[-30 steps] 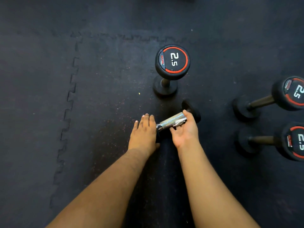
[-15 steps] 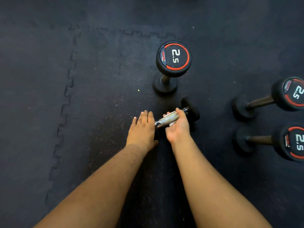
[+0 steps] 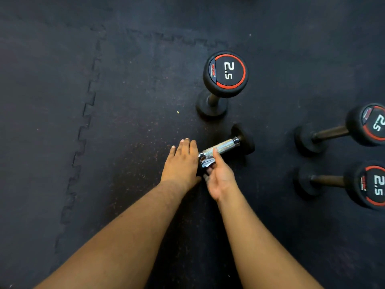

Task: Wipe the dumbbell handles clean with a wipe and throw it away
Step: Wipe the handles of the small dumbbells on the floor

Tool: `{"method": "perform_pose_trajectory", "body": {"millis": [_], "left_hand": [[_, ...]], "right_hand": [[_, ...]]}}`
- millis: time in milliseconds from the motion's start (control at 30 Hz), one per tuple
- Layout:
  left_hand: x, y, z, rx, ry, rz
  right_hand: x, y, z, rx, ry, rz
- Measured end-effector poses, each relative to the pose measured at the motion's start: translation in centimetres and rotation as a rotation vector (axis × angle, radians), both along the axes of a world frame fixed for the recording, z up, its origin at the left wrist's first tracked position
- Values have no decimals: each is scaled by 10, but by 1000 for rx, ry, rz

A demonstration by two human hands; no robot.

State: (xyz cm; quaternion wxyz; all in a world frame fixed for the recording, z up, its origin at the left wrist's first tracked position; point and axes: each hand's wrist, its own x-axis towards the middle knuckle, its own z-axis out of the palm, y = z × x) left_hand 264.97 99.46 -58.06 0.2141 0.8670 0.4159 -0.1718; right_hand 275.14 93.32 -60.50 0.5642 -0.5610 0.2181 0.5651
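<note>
A dumbbell lies on the black rubber floor, its chrome knurled handle (image 3: 224, 146) bare and its far head (image 3: 243, 140) pointing up and right. My left hand (image 3: 181, 163) rests flat with straight fingers over the near head, which is hidden under it. At the near end of the handle, my right hand (image 3: 218, 174) has its thumb on top of the bar. Its fingers hold a crumpled pale wipe (image 3: 206, 162) against the underside.
A 2.5 dumbbell (image 3: 226, 74) stands on end just behind the one I hold. Two more 2.5 dumbbells (image 3: 373, 124) (image 3: 370, 184) lean at the right edge. The interlocking seam of the floor mats (image 3: 83, 126) runs down the left side.
My right hand has slid with the wipe from the far end of the handle down to its near end, uncovering most of the chrome. The left hand has stayed on the near head.
</note>
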Motion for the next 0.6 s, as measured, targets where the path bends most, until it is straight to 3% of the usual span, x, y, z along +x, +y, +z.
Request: {"method": "perform_pose_trajectory", "body": {"millis": [167,333,400,433,533,600], "left_hand": [[0,0,2,-14,-2,3],[0,2,2,-24,17,-9],[0,2,1,-26,13,-8],[0,2,1,-27,10,-6],[-1,5,1,-50,-18,13],[-3,8,2,-85,-51,30]], "right_hand": [[7,16,3,-68,-16,106],[1,2,5,-186,-201,-135],[9,-2,9,-211,-442,-192],[13,-2,14,-247,-653,-118],[25,-4,28,-283,-1376,323],[43,-3,21,-204,-1636,672]]}}
